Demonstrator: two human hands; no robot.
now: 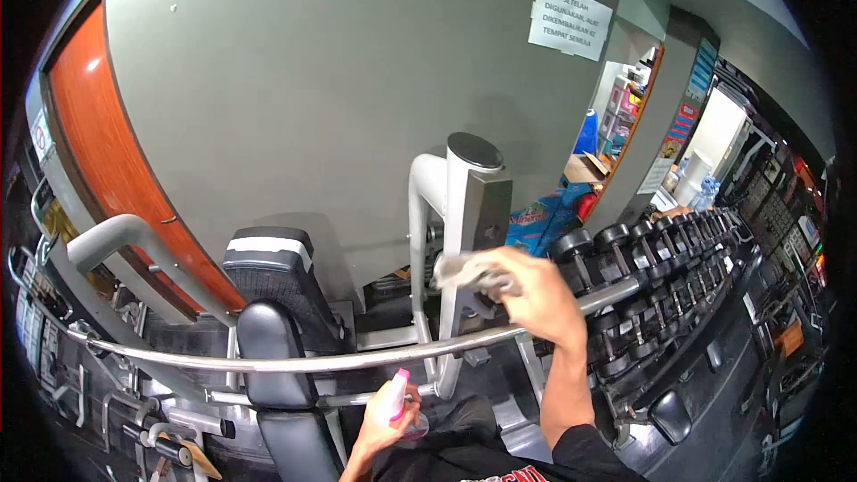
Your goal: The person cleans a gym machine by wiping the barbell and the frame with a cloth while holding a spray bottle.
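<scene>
My right hand (537, 293) is closed around a crumpled greyish cloth (473, 273), held up in front of the machine's light grey upright post (456, 214). Lower down, my left hand (386, 418) grips a small spray bottle (396, 397) with a pink top, close to my lap. A long metal bar (357, 360) runs across the view just beyond both hands. To the left of my left hand is the black padded seat and backrest (270, 344) of a bench.
Racks of dumbbells (616, 250) line the right side. A grey wall (357, 80) with a paper sign (570, 20) stands ahead, with an orange-brown door (112, 125) at left. Another black padded seat (268, 259) is behind the bar. Blue boxes (540, 219) stand beside the post.
</scene>
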